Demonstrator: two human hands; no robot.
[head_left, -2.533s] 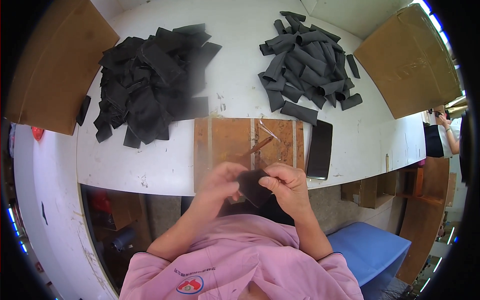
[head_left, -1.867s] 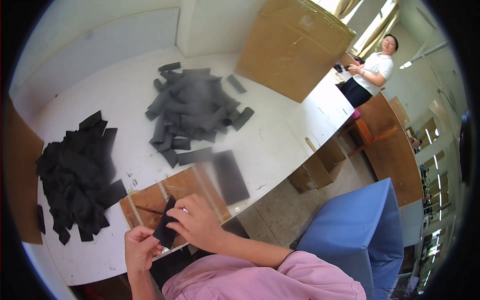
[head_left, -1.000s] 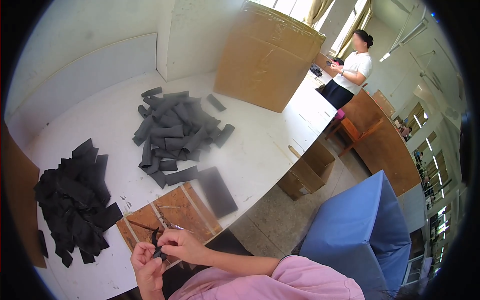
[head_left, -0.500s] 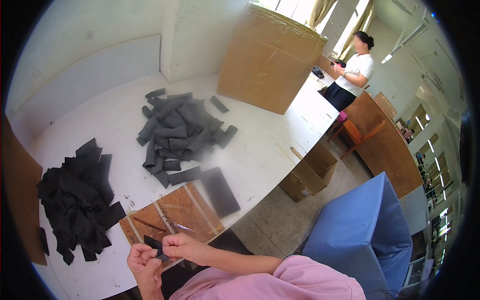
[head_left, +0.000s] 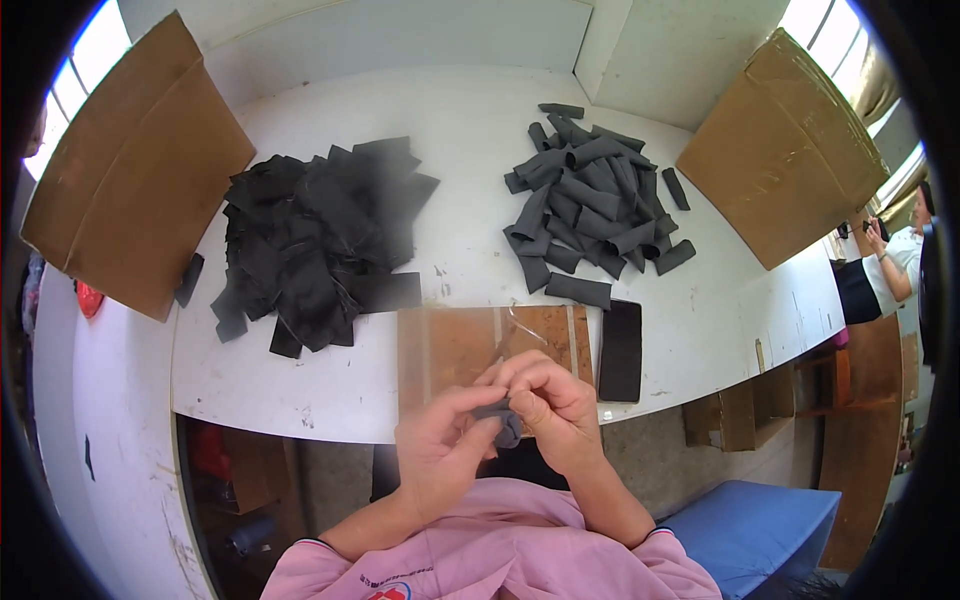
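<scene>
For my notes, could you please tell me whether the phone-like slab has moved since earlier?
No; the phone-like slab still lies just right of the brown board.

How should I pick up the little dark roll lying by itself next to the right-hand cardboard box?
I'd pinch the dark roll by its long sides, at the middle, coming from above and the near side. It's slim and lies lengthwise on the white table, its far end close to a corner of the cardboard box, so the near side looks freer.
</scene>
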